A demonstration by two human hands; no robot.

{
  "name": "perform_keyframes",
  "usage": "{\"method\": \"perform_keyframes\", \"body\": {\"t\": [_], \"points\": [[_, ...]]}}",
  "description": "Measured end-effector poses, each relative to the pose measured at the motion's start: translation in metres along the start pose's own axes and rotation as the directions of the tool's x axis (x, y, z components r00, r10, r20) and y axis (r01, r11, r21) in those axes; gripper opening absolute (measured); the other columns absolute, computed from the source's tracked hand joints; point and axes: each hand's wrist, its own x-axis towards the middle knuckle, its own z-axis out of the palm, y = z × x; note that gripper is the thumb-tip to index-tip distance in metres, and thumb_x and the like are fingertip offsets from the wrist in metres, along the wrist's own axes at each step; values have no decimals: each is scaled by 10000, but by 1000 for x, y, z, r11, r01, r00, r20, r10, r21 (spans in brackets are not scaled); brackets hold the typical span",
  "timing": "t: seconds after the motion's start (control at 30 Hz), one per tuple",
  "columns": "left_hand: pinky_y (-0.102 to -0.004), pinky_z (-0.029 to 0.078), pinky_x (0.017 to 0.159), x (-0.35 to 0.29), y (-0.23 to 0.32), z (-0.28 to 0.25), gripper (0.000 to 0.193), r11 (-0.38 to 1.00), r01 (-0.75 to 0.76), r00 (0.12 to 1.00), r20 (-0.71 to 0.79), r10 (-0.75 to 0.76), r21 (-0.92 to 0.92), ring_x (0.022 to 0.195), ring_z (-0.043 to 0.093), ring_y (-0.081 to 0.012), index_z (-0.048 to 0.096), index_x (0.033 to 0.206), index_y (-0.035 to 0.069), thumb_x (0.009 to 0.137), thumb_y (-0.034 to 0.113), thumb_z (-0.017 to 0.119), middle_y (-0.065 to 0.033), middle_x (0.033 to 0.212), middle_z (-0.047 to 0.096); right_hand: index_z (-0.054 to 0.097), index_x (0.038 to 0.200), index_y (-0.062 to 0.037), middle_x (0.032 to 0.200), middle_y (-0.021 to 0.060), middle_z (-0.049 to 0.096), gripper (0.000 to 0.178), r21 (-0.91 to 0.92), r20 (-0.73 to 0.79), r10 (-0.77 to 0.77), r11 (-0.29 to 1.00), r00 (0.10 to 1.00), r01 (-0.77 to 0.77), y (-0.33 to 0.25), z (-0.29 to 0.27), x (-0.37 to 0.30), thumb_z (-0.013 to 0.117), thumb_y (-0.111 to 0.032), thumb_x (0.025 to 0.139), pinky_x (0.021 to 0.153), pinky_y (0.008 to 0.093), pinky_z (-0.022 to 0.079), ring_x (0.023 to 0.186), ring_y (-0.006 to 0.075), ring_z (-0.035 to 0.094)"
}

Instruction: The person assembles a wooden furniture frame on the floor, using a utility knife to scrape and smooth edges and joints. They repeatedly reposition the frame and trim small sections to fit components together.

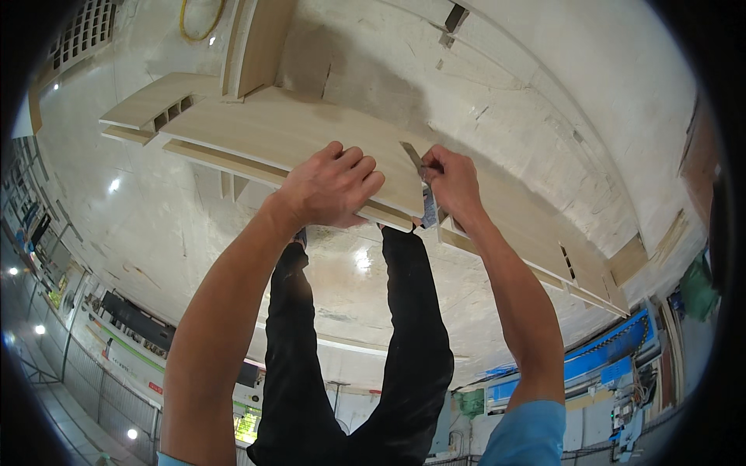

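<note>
A long pale wooden panel (256,124) lies across in front of me, doubled with a second board just under its near edge. My left hand (334,182) is closed over that near edge, fingers curled on top. Just right of it, my right hand (453,182) pinches a thin, flat, dark metal strip (410,157), which tilts up and left over the panel's right end. Whether the strip is a blade or a file cannot be made out. Beyond a narrow gap, another pale wooden panel (528,221) stretches to the right, partly behind my right hand.
An upright board (260,50) stands at the first panel's far side. A yellow hose loop (200,35) and a slotted grate (84,29) are at the far left. A small dark block (456,17) lies far off. Blue sheeting (598,357) is at the lower right.
</note>
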Motion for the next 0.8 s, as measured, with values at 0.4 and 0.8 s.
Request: {"method": "perform_keyframes", "body": {"t": [0.4, 0.8], "points": [[-356, 474, 799, 0, 0, -1, 526, 1000, 1, 1000, 6, -1, -22, 886, 606, -227, 577, 868, 101, 576, 458, 828, -37, 865, 596, 644, 904, 7, 764, 93, 656, 69, 183, -41, 103, 979, 994, -94, -24, -33, -31, 663, 17, 838, 689, 301, 480, 698, 159, 587], [-353, 458, 737, 2, 2, 0, 535, 999, 9, 1000, -6, -9, -35, 825, 584, -219, 549, 815, 112, 473, 378, 864, -37, 821, 573, 675, 862, -29, 777, 171, 690, 79, 80, -39, 28, 996, 999, -25, -9, 0, -18, 677, -36, 783, 732, 438, 526, 763, 351, 677]]}}
